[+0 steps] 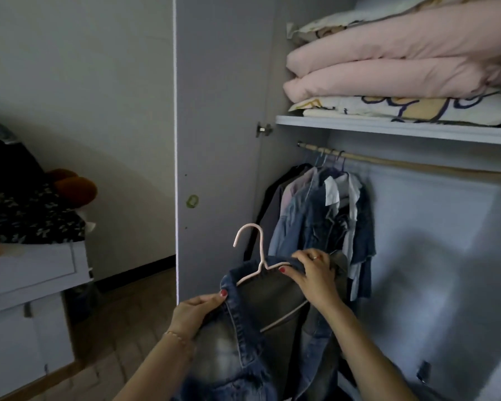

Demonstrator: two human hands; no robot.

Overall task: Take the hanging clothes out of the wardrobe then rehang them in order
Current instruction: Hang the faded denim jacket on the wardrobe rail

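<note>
Rehanging's underway I think: a few shirts and jackets [321, 209] already bunched at the rod's [402, 163] left end. Denim jacket [243, 322] on the pink hanger [256, 256], below the rod, left hand [195, 312] pinching the collar, right hand [313, 270] gripping the shoulder. More dark clothes [26, 209] apparently wait on the dresser [32, 267].

Two hands – the left hand [198, 312] and the right hand [313, 273] – are in view. One pink hanger [253, 256] carries one denim jacket [243, 337]. One wooden rail [402, 164] bears a bunch of hung clothes [321, 215] – too overlapped to count exactly. One shelf [388, 128] holds one stack of folded bedding [388, 73]. One wardrobe door [220, 140] stands open.
</note>
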